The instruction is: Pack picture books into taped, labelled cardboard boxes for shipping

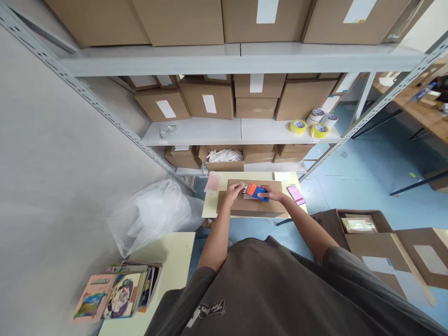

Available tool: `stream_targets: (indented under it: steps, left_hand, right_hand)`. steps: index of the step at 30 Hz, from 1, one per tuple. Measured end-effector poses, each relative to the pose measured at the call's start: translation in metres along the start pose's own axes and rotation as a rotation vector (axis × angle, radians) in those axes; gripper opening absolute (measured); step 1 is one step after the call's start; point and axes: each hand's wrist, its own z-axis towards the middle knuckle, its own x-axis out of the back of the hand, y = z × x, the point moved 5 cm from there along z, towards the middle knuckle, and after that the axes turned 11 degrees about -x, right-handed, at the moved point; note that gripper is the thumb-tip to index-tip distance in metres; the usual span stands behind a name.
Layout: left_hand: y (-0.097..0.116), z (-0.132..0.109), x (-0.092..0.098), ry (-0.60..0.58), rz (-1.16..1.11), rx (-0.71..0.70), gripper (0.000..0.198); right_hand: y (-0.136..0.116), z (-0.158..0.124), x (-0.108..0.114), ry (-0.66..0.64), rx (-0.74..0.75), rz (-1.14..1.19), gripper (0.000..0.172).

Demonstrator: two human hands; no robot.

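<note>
A closed cardboard box [252,205] lies on a small pale table [212,207] in front of me. My right hand [273,192] is closed around a blue and orange tape dispenser [256,191] held on the box's top. My left hand [234,191] rests on the box top just left of the dispenser, its fingers curled against the cardboard near the dispenser's orange end.
A pink phone [296,194] and a pink slip [212,183] lie on the table. Metal shelving [241,130] behind it holds cardboard boxes and tape rolls [313,124]. A plastic bag [154,212] sits at left, a stack of books [119,291] on a near table, open boxes [364,233] at right.
</note>
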Motion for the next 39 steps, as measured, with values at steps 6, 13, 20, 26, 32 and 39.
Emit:
stream_targets:
  steps: [6, 13, 20, 26, 32, 39]
  left_hand:
    - [-0.006, -0.003, 0.010, 0.093, 0.026, -0.062, 0.048]
    - [-0.021, -0.004, 0.013, 0.186, 0.044, -0.023, 0.041]
    - [-0.025, -0.003, 0.062, 0.396, 0.068, -0.021, 0.033]
    - [-0.028, 0.000, 0.120, 0.451, 0.162, -0.029, 0.031]
    - [-0.061, -0.005, 0.136, 0.467, 0.078, 0.178, 0.031]
    - [-0.096, -0.008, 0.130, 0.407, 0.069, 0.274, 0.030]
  right_hand:
    - [-0.011, -0.002, 0.001, 0.027, -0.018, -0.073, 0.051]
    - [-0.038, -0.001, 0.003, 0.035, -0.074, -0.186, 0.061]
    - [-0.024, -0.006, 0.017, 0.043, -0.124, -0.244, 0.065]
    - [-0.028, 0.002, 0.020, 0.028, -0.137, -0.318, 0.065]
    - [-0.046, 0.018, 0.007, 0.024, -0.166, -0.430, 0.062]
    - [-0.054, 0.032, -0.002, 0.013, -0.212, -0.557, 0.060]
